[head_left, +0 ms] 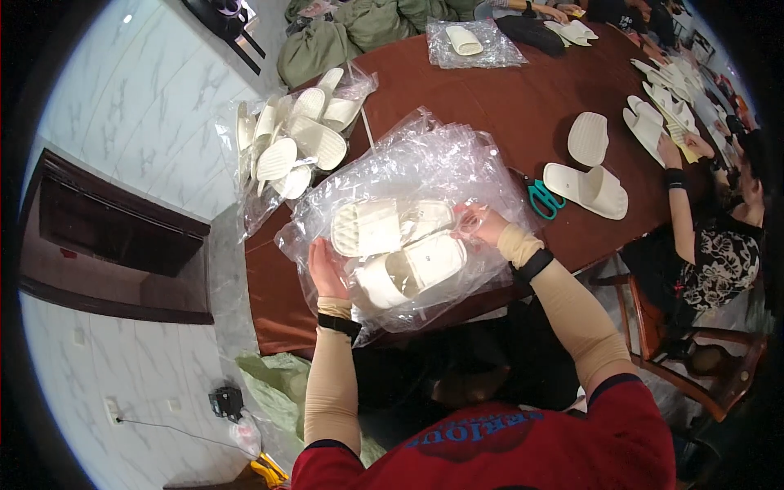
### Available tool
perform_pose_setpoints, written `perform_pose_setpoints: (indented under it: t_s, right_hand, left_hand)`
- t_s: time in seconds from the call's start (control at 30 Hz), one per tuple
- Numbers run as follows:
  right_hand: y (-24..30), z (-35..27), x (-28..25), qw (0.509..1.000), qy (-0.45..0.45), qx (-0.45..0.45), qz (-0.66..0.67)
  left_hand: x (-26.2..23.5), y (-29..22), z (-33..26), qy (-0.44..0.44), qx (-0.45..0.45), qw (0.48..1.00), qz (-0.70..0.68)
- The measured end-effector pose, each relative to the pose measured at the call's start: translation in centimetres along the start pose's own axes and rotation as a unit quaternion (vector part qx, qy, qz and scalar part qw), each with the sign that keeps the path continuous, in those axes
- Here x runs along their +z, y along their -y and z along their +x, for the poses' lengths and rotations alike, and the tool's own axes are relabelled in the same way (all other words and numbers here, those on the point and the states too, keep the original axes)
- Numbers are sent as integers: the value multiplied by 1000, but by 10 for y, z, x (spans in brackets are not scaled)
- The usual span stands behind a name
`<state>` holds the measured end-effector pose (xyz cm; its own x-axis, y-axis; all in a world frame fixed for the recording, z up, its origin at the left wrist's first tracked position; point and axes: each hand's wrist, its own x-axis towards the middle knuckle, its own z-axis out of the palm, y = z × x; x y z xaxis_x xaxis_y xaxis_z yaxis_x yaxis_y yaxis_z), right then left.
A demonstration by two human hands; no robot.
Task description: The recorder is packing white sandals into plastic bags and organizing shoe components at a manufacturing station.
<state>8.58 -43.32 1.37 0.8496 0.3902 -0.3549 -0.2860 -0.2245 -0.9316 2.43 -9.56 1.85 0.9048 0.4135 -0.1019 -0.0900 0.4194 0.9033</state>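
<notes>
A pair of white slide slippers, one upper (pixel 367 229) and one lower (pixel 437 260), lies side by side in a clear plastic bag (pixel 314 214). The bag rests on a stack of clear plastic bags (pixel 461 155). At the pair's left edge, my left hand (pixel 327 272) lies against the plastic with its fingers stretched out. My right hand (pixel 483 225) is at the pair's right end, fingers pinched on the clear film there. Just right of the stack lie teal-handled scissors (pixel 545 200).
Bagged white slippers (pixel 306 135) are heaped at the far left of the brown table (pixel 498 94). Two loose slippers (pixel 600 192) lie beyond the scissors. A co-worker's hands (pixel 682 149) handle slippers at the right. A wooden chair (pixel 653 351) stands at the table's near right.
</notes>
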Motion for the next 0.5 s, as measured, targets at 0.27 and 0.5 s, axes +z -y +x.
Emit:
perform_pose_setpoints:
  t_s: [0.27, 0.5]
  right_hand:
    - [-5, 6, -3, 984, 101, -93, 117]
    - [7, -8, 25, 967, 73, -205, -136]
  left_hand:
    - [7, -4, -2, -5, -10, 1000, 27]
    - [38, -26, -20, -101, 0, 992, 75]
